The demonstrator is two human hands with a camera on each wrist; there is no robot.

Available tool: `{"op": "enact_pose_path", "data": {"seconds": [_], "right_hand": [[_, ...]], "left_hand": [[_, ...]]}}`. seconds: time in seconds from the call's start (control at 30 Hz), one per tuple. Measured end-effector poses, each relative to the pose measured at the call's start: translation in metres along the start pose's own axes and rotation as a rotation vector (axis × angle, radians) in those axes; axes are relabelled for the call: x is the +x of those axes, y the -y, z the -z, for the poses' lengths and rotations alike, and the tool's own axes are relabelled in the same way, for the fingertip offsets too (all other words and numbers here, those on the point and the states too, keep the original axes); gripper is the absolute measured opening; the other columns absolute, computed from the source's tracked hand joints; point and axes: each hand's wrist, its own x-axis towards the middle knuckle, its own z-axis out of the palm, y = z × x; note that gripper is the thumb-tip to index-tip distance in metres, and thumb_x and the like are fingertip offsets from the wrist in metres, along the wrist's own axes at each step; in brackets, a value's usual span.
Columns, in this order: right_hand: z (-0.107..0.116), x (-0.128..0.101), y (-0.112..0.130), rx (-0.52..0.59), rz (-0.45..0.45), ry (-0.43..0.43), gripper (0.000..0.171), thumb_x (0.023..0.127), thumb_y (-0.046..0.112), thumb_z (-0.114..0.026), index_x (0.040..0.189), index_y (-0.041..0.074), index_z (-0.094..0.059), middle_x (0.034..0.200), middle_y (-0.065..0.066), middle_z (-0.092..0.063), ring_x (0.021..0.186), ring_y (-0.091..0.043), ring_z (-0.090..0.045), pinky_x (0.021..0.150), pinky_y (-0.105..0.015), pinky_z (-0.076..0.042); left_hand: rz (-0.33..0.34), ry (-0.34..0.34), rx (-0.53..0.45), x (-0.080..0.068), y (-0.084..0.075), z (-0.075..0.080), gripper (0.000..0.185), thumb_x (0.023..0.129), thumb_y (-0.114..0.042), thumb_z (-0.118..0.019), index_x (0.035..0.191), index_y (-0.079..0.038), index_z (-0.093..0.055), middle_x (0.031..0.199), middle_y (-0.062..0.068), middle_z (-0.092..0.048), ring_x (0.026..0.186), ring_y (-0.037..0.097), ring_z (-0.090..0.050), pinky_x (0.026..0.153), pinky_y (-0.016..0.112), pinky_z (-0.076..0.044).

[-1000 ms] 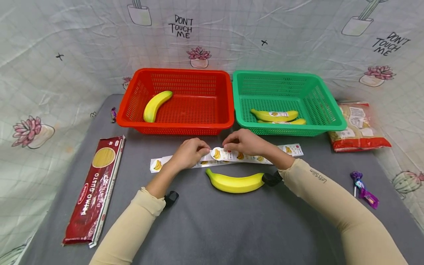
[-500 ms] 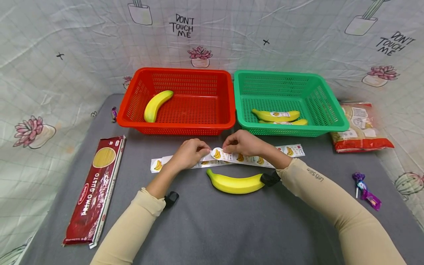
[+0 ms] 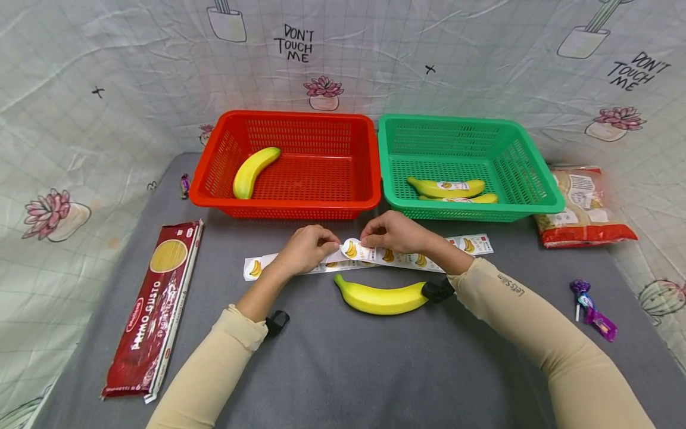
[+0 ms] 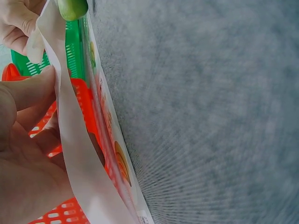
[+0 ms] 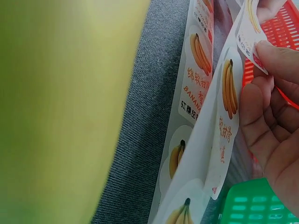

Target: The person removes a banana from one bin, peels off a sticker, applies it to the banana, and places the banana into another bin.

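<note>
A strip of banana stickers [image 3: 375, 254] is stretched left to right across the grey tabletop [image 3: 343, 357], just in front of the two baskets. It is pinched near its middle by both hands: the left hand [image 3: 305, 247] grips the backing paper, while a partly lifted sticker [image 3: 351, 248] seems to be pinched by the right hand [image 3: 393, 231], though the fingertips are small here. One loose banana [image 3: 382, 296] lies just nearer than the strip, parallel to it, closer to the right hand. One banana is counted in the red basket [image 3: 284, 205], two in the green basket [image 3: 471, 211].
</note>
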Motion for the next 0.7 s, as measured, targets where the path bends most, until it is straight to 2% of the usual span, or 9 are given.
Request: {"op": "enact_pose_path", "data": {"seconds": [0.37,0.7], "right_hand": [[0.0013,-0.0035,0.0015,0.05,-0.012,-0.044,0.014,0.099,0.019,-0.068,0.101,0.01,-0.077,0.085,0.001,-0.068,0.069,-0.013,-0.051,0.062,-0.025,-0.042],[0.0034,-0.0069,-0.0001,0.119,0.001,-0.076,0.016,0.099,0.019,-0.069,0.101,0.005,-0.077,0.082,-0.001,-0.066,0.069,-0.011,-0.051,0.061,-0.024,-0.043]], "left_hand": [[0.0,-0.012,-0.01,0.001,0.003,0.0,0.015,0.098,-0.017,-0.069,0.106,-0.008,-0.079,0.102,0.007,-0.074,0.096,0.02,-0.063,0.089,0.039,-0.05],[0.024,-0.007,-0.009,0.0019,0.0059,0.0015,0.016,0.098,-0.017,-0.069,0.107,-0.008,-0.079,0.103,0.007,-0.075,0.094,0.02,-0.062,0.087,0.037,-0.049]]}}
